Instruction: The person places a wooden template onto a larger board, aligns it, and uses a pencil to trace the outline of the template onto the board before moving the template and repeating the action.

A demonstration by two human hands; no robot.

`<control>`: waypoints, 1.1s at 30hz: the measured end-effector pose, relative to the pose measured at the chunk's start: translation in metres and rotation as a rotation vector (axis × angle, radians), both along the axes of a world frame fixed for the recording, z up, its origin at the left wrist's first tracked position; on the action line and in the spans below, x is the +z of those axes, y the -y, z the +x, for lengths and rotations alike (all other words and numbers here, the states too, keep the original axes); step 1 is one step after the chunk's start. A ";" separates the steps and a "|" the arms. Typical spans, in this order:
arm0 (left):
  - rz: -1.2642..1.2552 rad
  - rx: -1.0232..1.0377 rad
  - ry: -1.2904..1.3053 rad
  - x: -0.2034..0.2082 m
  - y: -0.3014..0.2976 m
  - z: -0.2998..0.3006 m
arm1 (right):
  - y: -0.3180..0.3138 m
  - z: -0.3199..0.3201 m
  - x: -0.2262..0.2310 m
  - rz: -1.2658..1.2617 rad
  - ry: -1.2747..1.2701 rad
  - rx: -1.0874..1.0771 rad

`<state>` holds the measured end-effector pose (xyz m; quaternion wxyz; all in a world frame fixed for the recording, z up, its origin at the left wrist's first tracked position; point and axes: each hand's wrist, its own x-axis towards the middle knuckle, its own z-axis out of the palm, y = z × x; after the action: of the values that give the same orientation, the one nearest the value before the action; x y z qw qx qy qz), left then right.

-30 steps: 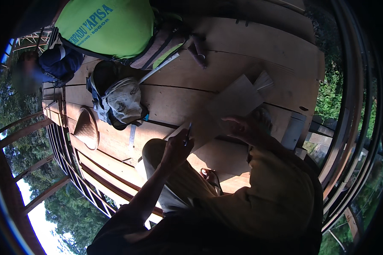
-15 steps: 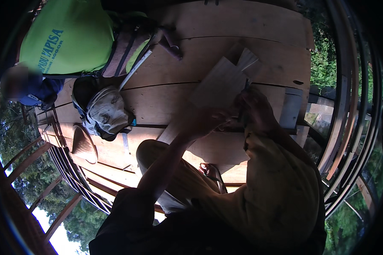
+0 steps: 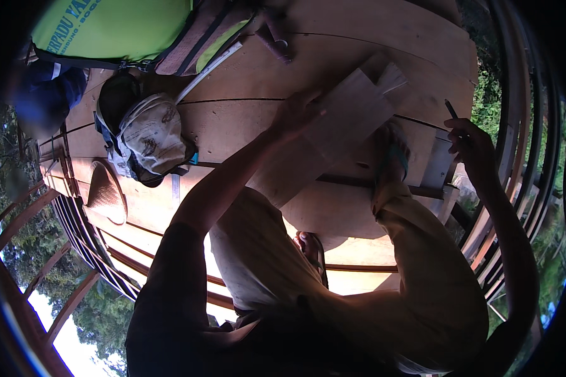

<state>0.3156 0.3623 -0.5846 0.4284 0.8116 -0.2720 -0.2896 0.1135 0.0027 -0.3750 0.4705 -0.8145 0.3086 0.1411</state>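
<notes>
My right hand (image 3: pixel 470 146) is raised at the right, away from the planks, its fingers closed around a thin dark pencil (image 3: pixel 450 108) that points up and to the left. My left hand (image 3: pixel 300 113) is by the upper left edge of a flat, pale wooden board (image 3: pixel 346 116), fingers stretched and spread. Whether its fingertips press on the board is hard to see in the shade. A smaller wood piece (image 3: pixel 391 80) meets the board's far right corner. My sandalled right foot (image 3: pixel 393 157) is beside the board's near right edge.
Wide planks (image 3: pixel 233 129) form the floor. At the left are a grey-white backpack (image 3: pixel 154 135), a woven cone hat (image 3: pixel 107 193) and a pale straight strip (image 3: pixel 209 72). A bright green bag (image 3: pixel 113 28) lies beyond. Railings (image 3: pixel 519 157) run along the right.
My right hand has left the board and swung up and right with the pencil. My left hand has moved up and away to the board's far edge. The view has shifted slightly.
</notes>
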 end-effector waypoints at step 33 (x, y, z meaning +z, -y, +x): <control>-0.030 0.208 0.089 -0.007 0.009 -0.037 | -0.276 0.014 -0.196 -0.264 0.167 -1.006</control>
<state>0.2789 0.3537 -0.5919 0.4556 0.8410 -0.2093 -0.2033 0.1275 0.2787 -0.5706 0.3964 -0.6267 0.6380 -0.2076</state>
